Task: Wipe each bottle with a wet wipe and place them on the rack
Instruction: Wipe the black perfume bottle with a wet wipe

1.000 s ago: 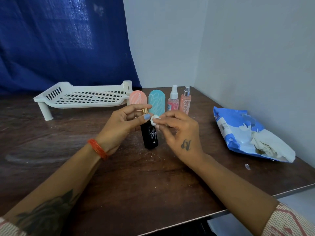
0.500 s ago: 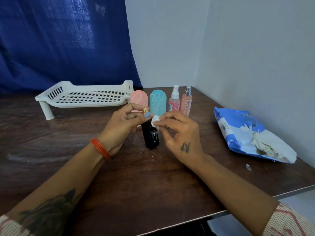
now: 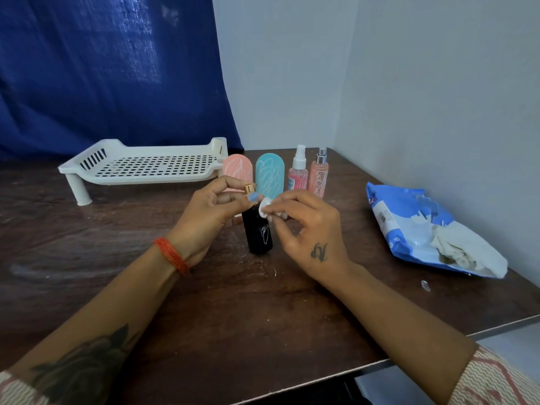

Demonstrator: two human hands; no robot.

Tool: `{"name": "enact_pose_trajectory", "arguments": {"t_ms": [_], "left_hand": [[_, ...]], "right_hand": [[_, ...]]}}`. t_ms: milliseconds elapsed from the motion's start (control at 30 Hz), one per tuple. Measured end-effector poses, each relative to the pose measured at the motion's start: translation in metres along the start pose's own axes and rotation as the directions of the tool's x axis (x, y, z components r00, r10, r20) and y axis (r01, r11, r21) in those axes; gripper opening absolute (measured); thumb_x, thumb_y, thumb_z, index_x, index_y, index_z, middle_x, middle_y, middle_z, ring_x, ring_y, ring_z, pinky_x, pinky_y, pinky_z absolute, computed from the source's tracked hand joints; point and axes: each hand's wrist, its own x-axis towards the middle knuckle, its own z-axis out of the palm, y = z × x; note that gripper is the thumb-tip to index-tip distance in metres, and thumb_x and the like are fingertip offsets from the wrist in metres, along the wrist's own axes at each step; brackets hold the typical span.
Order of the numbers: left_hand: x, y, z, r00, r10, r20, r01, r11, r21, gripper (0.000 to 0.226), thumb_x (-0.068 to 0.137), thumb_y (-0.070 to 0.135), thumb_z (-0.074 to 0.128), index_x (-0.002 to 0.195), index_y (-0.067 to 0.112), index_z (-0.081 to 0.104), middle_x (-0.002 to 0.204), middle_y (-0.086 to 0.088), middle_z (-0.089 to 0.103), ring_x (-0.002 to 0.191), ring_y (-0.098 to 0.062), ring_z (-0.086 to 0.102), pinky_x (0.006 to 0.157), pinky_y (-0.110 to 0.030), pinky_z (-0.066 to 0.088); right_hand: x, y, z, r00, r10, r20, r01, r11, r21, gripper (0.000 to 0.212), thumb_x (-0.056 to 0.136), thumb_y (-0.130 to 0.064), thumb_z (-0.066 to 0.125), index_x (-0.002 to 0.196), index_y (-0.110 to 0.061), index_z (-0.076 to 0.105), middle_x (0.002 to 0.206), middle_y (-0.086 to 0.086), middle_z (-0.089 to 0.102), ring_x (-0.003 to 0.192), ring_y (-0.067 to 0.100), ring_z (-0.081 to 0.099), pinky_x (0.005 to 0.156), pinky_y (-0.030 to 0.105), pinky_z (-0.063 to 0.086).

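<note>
The left hand (image 3: pixel 204 217) pinches the black bottle (image 3: pixel 258 232) near its gold top so it stands steady, while the right hand (image 3: pixel 304 226) pinches a small wet wipe (image 3: pixel 264 206) against its shoulder to rub it

Both forearms reach forward and meet at the middle. The left hand (image 3: pixel 204 217), an orange bangle at its wrist, curls its thumb and forefinger in a closed grip. The right hand (image 3: pixel 306 229), back facing up, pinches its fingertips (image 3: pixel 270 213) together just right of it.
</note>
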Motion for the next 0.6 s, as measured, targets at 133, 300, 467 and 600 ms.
{"name": "enact_pose_trajectory", "arguments": {"t_ms": [133, 300, 467, 600], "left_hand": [[0.0001, -0.0003, -0.0006, 1.000, 0.012, -0.012, -0.012, 1.000, 0.015, 0.032, 0.063, 0.026, 0.069, 0.092, 0.016, 0.062, 0.096, -0.010, 0.073, 0.092, -0.017, 0.068, 0.089, -0.041, 0.051], [-0.0005, -0.0003, -0.0008, 1.000, 0.010, -0.015, -0.009, 0.999, 0.036, 0.040, 0.061, 0.029, 0.070, 0.097, 0.013, 0.062, 0.100, -0.013, 0.072, 0.100, -0.023, 0.067, 0.094, -0.045, 0.049], [-0.0008, 0.0006, -0.0001, 1.000, 0.018, -0.013, -0.018, 0.999, 0.032, 0.047, 0.061, 0.028, 0.069, 0.102, 0.007, 0.061, 0.102, -0.017, 0.070, 0.099, -0.024, 0.067, 0.094, -0.045, 0.049], [-0.0002, -0.0007, -0.0007, 1.000, 0.023, -0.009, -0.022, 0.999, 0.048, 0.046, 0.061, 0.030, 0.069, 0.102, 0.009, 0.061, 0.101, -0.013, 0.071, 0.101, -0.024, 0.066, 0.092, -0.043, 0.049]], "right_hand": [[0.0002, -0.0047, -0.0004, 0.996, -0.081, 0.034, 0.079, 0.995, 0.057, 0.013, 0.075, 0.001, 0.071, 0.086, -0.006, 0.074, 0.087, 0.006, 0.067, 0.083, 0.013, 0.062, 0.076, 0.024, 0.051], [-0.0014, -0.0029, -0.0002, 0.999, -0.020, 0.031, 0.018, 0.998, 0.065, 0.013, 0.068, 0.004, 0.069, 0.074, -0.007, 0.073, 0.080, 0.005, 0.067, 0.076, 0.010, 0.061, 0.071, 0.020, 0.051], [-0.0008, 0.0001, -0.0003, 0.999, 0.016, 0.038, -0.017, 1.000, 0.020, 0.013, 0.074, 0.000, 0.071, 0.084, -0.007, 0.073, 0.086, 0.006, 0.068, 0.083, 0.008, 0.060, 0.076, 0.015, 0.050], [-0.0009, -0.0026, -0.0013, 0.998, -0.010, 0.064, 0.003, 0.994, 0.109, 0.012, 0.070, 0.003, 0.072, 0.078, -0.006, 0.075, 0.080, 0.005, 0.068, 0.075, 0.010, 0.062, 0.069, 0.020, 0.052]]}}
